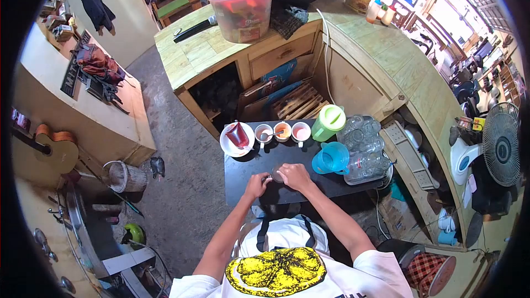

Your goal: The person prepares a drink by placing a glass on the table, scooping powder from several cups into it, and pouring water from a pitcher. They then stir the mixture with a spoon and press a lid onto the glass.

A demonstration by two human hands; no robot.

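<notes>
Over the dark table [238, 179], my left hand [257, 185] is closed, with its fingers pinched at the left side of a small clear round item [277, 173]. My right hand [294, 176] grips that item from the right; it looks like a glass or cup seen from above. Behind my hands stand three cups: a left cup [264, 133], a middle one with a spoon [282, 132] and a right one [301, 132]. A white bowl [225, 144] at the left holds a bag of red liquid [238, 136].
Right of my hands are a blue pitcher [330, 158], a green lidded pitcher [329, 123] and a tray of upturned glasses [364, 149]. A wooden counter [193, 60] beyond bears a pink-lidded tub [240, 11]. A fan [499, 143] stands far right.
</notes>
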